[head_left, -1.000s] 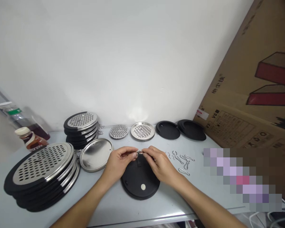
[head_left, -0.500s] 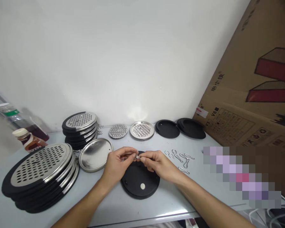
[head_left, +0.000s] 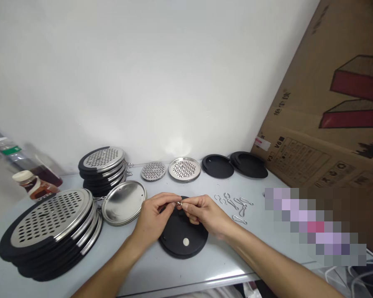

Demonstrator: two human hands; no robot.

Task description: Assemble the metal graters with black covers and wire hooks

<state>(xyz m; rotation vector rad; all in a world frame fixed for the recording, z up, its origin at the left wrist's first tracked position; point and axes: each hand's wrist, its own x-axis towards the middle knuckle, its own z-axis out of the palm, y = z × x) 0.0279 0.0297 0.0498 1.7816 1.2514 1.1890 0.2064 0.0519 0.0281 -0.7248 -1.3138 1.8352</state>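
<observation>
My left hand [head_left: 157, 213] and my right hand [head_left: 203, 213] meet above a round black disc [head_left: 182, 236], each with thumb and forefinger pinched on a small shiny metal ring [head_left: 180, 203]. Fingertips cover most of the ring. The disc lies flat under the hands and has a pale round spot and small holes near its rim. Right of my right hand lie several loose wire clips [head_left: 239, 219] and thin rings [head_left: 219, 199]. Shiny metal lids [head_left: 124, 203] are stacked just left of my left hand.
Stacks of perforated metal discs with black rims [head_left: 51, 217] stand at the left, near two bottles [head_left: 34, 186]. Along the wall lie a grater disc [head_left: 153, 171], a rimmed grater plate [head_left: 185, 169] and black covers [head_left: 218, 166]. A large cardboard box [head_left: 313, 136] leans at the right.
Both hands keep their pinch on the metal ring, with small finger shifts. The whole view has moved slightly; the things on the table stay in place.
</observation>
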